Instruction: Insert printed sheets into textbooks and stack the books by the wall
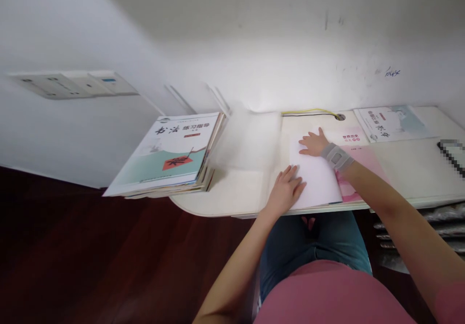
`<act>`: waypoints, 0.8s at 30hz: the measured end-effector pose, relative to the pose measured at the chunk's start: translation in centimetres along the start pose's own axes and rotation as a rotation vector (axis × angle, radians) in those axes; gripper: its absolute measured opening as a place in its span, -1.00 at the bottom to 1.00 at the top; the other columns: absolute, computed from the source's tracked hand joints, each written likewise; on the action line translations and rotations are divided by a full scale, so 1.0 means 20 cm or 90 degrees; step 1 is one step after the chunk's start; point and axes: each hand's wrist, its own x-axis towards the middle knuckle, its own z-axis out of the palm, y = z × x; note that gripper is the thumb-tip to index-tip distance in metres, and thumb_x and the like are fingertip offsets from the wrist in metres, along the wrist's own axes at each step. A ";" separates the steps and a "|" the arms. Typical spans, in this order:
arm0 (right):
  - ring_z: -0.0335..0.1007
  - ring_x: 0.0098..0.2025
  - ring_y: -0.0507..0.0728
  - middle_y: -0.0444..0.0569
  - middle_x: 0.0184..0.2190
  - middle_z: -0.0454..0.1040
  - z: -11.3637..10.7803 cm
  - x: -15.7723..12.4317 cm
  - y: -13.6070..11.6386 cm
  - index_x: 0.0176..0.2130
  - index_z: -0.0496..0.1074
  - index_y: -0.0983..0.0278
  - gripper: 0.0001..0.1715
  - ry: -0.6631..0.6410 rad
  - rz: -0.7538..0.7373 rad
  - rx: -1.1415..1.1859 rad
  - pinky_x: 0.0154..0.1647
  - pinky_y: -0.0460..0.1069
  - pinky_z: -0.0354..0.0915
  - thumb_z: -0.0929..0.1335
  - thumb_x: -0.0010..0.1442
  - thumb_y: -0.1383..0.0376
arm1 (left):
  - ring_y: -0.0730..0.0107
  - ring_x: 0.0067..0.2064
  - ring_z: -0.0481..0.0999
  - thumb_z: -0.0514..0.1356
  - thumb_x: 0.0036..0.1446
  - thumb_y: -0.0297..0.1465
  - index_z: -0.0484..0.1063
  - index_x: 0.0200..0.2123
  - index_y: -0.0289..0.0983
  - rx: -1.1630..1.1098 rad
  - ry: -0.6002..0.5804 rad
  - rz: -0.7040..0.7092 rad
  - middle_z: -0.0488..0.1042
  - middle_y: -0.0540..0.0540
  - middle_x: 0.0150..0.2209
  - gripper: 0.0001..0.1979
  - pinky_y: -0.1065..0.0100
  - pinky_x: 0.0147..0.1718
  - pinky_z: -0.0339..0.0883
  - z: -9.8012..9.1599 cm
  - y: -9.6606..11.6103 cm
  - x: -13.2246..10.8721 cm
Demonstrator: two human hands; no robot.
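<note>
World History book (pixel 366 157), pink-covered, is lying flat on the white desk (pixel 407 169), beneath the wrist of the right grip (pixel 314 144) and reaching out to its right. A white sheet (pixel 316 183) is covering the left part of the book, running under both hands; I cannot tell whether it is a page or a separate wrapper. The right grip is spreading its fingers leftward over the far part of the sheet, open and flat, while a grey wristband (pixel 337 157) is circling its wrist. Nearer the body, the left grip (pixel 286 191) is resting on the sheet's left edge, also open, its fingers pointing away and closing on nothing visible. Just left of both grips, a translucent sheet (pixel 247 140) is lying on the desk. Farther left of the left grip, a stack of books (pixel 170 152) is showing a green hill and a red diamond on its top cover. Beyond the right grip, a yellow cable (pixel 308 110) is running into a round cable hole (pixel 340 117), and to that grip's right a calligraphy workbook (pixel 395 123) is lying near the wall
</note>
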 end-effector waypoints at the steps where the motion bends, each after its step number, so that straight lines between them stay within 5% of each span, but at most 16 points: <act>1: -0.01 0.28 0.37 0.05 0.16 0.32 0.00 -0.01 0.00 0.11 0.33 0.15 -0.46 -0.001 -0.007 -0.008 0.21 0.48 -0.31 0.18 0.25 0.01 | 0.06 0.28 0.13 -0.01 0.28 -0.23 0.49 -0.14 -0.27 -0.007 -0.001 -0.001 0.23 -0.22 0.23 -0.65 -0.02 0.16 0.14 0.00 0.00 0.00; 7: 0.29 0.09 0.32 0.06 -0.12 0.54 -0.03 0.00 0.00 -0.08 0.47 0.20 -0.53 -0.027 -0.084 -0.071 0.21 0.42 -0.26 0.22 0.21 -0.01 | -0.02 0.30 0.05 -0.02 0.28 -0.19 0.24 0.18 -0.29 0.054 -0.062 -0.009 0.15 -0.21 0.27 -0.51 -0.10 0.19 0.04 0.00 0.02 0.03; 14: -0.03 0.30 0.33 0.10 0.28 0.12 -0.02 0.13 0.00 0.15 0.26 0.26 -0.42 -0.001 -0.157 -0.051 0.20 0.32 -0.01 0.21 0.24 0.05 | 0.03 0.28 0.13 -0.02 0.27 -0.19 0.28 0.14 -0.28 0.056 -0.050 -0.014 0.26 -0.20 0.22 -0.54 -0.07 0.19 0.02 0.03 0.00 0.02; 19: 0.18 0.20 0.30 0.15 0.22 0.22 -0.01 0.18 0.00 0.12 0.28 0.31 -0.48 -0.019 -0.169 -0.050 0.12 0.25 0.14 0.15 0.29 0.11 | 0.02 0.25 0.17 0.00 0.26 -0.21 0.32 0.10 -0.30 0.041 -0.047 -0.003 0.32 -0.23 0.17 -0.57 -0.06 0.17 0.08 0.02 -0.02 0.02; 24: 0.11 0.25 0.26 0.13 0.28 0.13 -0.01 0.16 0.02 0.21 0.18 0.29 -0.43 -0.035 -0.204 -0.052 0.13 0.15 0.17 0.17 0.29 0.11 | 0.10 0.22 0.22 0.00 0.24 -0.36 0.31 0.09 -0.33 0.095 -0.080 0.016 0.26 -0.29 0.20 -0.62 0.10 0.14 0.17 -0.06 -0.07 0.11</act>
